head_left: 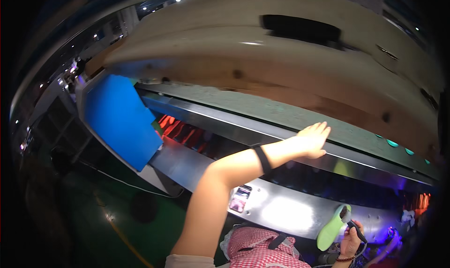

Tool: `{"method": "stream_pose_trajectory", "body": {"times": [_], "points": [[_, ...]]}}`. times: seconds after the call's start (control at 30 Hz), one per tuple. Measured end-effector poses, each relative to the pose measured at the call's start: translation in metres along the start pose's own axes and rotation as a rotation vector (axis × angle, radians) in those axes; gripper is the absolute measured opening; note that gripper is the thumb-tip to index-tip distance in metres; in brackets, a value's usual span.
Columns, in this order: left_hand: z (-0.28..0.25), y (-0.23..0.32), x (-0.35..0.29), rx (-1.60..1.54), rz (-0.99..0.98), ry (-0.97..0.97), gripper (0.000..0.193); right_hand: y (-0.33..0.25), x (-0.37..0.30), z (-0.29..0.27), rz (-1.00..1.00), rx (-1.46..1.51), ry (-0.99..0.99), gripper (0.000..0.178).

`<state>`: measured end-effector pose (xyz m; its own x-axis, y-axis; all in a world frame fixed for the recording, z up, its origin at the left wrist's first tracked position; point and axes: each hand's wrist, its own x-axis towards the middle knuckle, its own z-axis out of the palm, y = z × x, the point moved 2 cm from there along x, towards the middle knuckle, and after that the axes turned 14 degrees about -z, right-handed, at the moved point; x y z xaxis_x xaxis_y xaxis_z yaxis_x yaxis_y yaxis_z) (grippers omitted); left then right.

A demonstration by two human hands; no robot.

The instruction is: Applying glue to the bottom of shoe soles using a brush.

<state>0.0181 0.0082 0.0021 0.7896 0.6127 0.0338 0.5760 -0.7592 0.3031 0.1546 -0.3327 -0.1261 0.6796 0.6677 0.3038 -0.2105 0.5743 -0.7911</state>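
Left hand (313,140) was stretched out flat, fingers extended and together, palm resting on the grey conveyor belt (300,115) at its near metal rail (262,130); it gripped nothing. A black band (262,159) sat on that forearm. Right hand (350,242) was low at the lower right, closed around a dark-handled brush (352,223) whose head lay against a light green shoe insole (332,227); whether the fingers also pinched the insole could not be told from this view. Insole was held upright just in front of the shiny metal machine housing (281,212), well apart from the left hand. A blue panel (119,120) stood at the left end of the line, a pale wooden hood (281,48) arched over the belt, and a red-checked cloth (262,251) lay at the bottom edge. Judgement: the step in hand looked like brushing the insole while the left hand steadied at the belt. The next move would call for carrying the insole up to the belt, clear of the rail.
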Motion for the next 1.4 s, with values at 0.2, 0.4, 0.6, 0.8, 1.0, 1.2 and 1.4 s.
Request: {"method": "stream_pose_trajectory", "body": {"times": [0.2, 0.4, 0.6, 0.8, 1.0, 1.2, 1.4], "points": [[0.046, 0.080, 0.116, -0.054, 0.025, 0.016, 0.064, 0.014, 0.006, -0.040, 0.105, -0.004, 0.163, 0.027], [0.047, 0.118, 0.144, 0.252, -0.001, -0.078, 0.048, 0.004, -0.001, -0.058, 0.129, 0.053, 0.248, 0.023], [0.071, 0.130, 0.153, 0.049, -0.049, 0.036, 0.044, 0.031, -0.012, -0.105, 0.175, -0.016, 0.198, 0.029], [0.029, 0.100, 0.109, -0.305, -0.087, 0.195, 0.040, 0.037, 0.001, -0.131, 0.488, 0.234, 0.201, 0.025], [0.063, 0.044, -0.006, -0.745, -0.012, 0.958, 0.025, 0.025, 0.051, -0.076, 0.031, 0.022, 0.031, 0.025], [0.106, 0.016, -0.060, -2.215, -0.246, -0.113, 0.050, 0.016, 0.063, -0.019, 0.000, 0.073, -0.060, 0.030], [0.136, 0.013, -0.133, -2.265, 0.188, -0.782, 0.064, 0.018, 0.048, 0.025, -0.087, 0.185, -0.216, 0.031]]}}
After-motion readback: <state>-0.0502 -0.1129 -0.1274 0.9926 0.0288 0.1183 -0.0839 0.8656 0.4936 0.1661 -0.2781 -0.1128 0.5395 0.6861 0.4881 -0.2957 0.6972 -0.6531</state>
